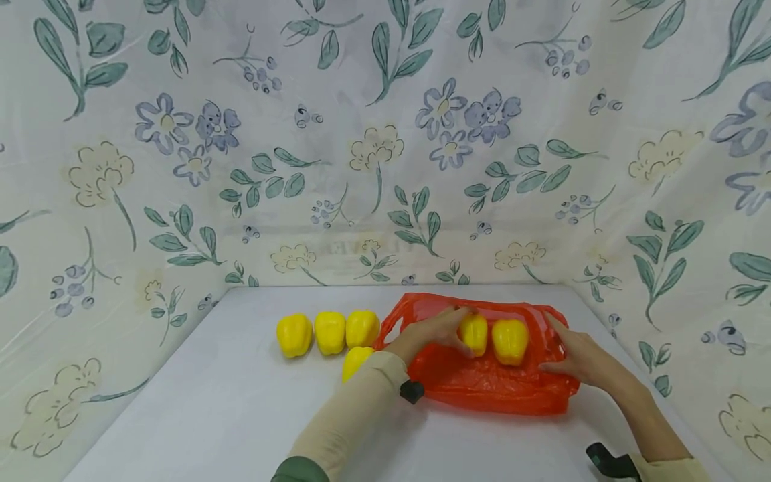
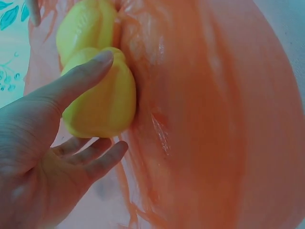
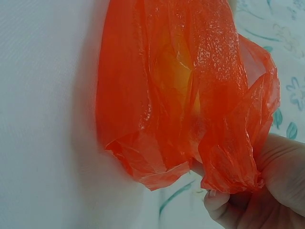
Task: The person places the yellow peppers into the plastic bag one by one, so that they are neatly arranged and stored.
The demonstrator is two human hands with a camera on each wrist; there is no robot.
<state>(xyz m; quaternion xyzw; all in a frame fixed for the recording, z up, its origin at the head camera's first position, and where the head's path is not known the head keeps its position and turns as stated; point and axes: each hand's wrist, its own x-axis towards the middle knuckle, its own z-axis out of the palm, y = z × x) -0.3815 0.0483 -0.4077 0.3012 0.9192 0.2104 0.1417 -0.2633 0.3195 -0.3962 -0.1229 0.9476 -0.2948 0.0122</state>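
A red plastic bag [image 1: 458,385] lies on the table, with two yellow bell peppers showing at its opening. My left hand [image 1: 442,329] is at the left bell pepper [image 1: 474,335]. In the left wrist view the thumb lies across this pepper [image 2: 102,102], and the fingers curve along its other side. Right beside it rests the second bell pepper [image 1: 510,341]. At the bag's right end my right hand [image 1: 581,358] grips the bunched plastic. The right wrist view shows that bunch of the bag [image 3: 231,157] between thumb and fingers; a yellow shape shows through the film.
Left of the bag stand several more bell peppers [image 1: 294,336] in a loose row. Another bell pepper [image 1: 357,361] is partly hidden by the left forearm. The white table [image 1: 199,395] ends at a floral curtain [image 1: 361,201] behind and on both sides.
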